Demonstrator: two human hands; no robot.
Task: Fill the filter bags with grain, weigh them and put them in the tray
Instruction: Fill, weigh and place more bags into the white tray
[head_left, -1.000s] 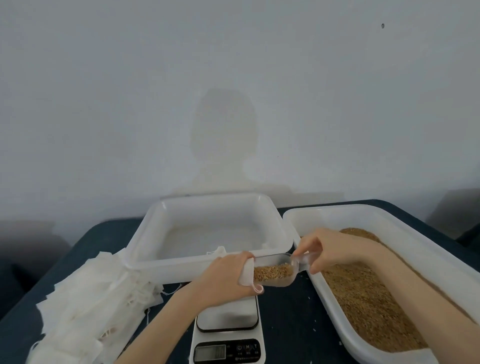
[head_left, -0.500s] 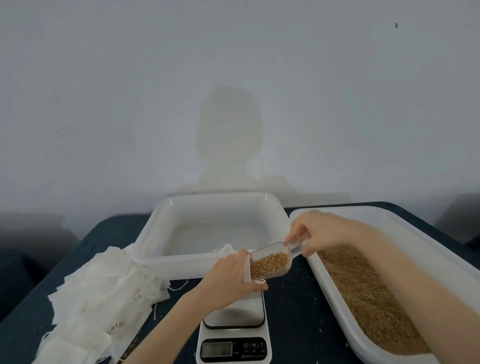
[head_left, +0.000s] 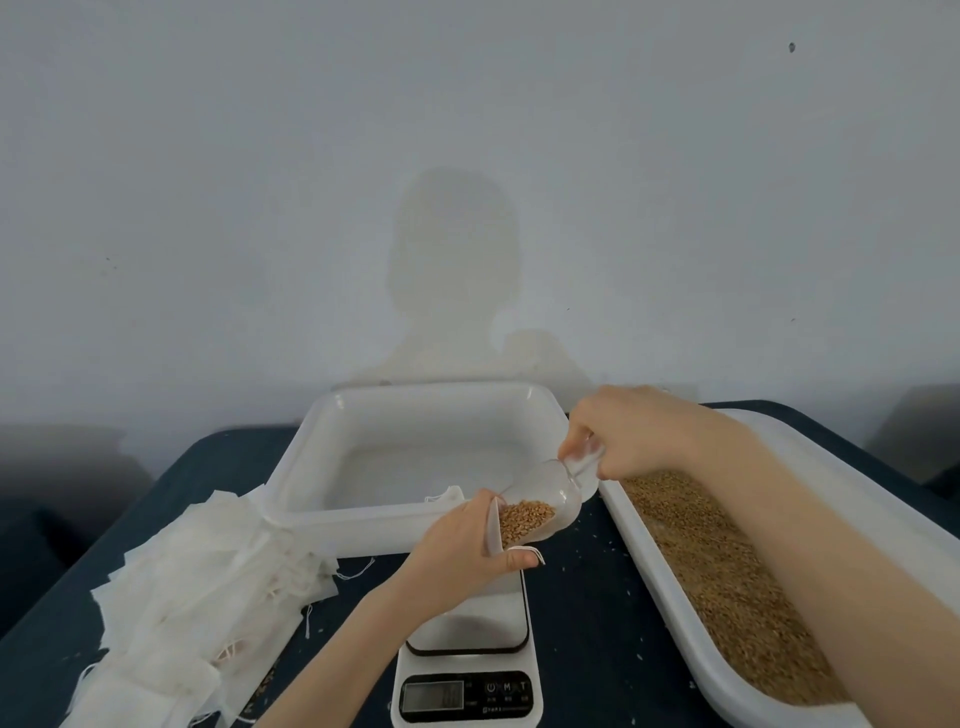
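My left hand (head_left: 462, 556) grips a white filter bag (head_left: 492, 527) by its open mouth, just above the white kitchen scale (head_left: 467, 670). My right hand (head_left: 634, 434) pinches the handle of a clear plastic scoop (head_left: 545, 501). The scoop tilts down to the left, and brown grain has slid to its lip at the bag's mouth. Most of the bag is hidden behind my left hand. An empty white tray (head_left: 363, 525) stands behind the scale. On the right, a long white tub (head_left: 649, 571) holds the grain (head_left: 727, 582).
A heap of empty filter bags (head_left: 197, 597) lies at the left on the dark blue table (head_left: 587, 613). Loose grains dot the cloth between the scale and the tub. A pale wall rises close behind the table.
My right hand has lifted the scoop's handle higher, tipping it more steeply toward the bag. The grain has slid down to the scoop's mouth. My left hand has kept its hold.
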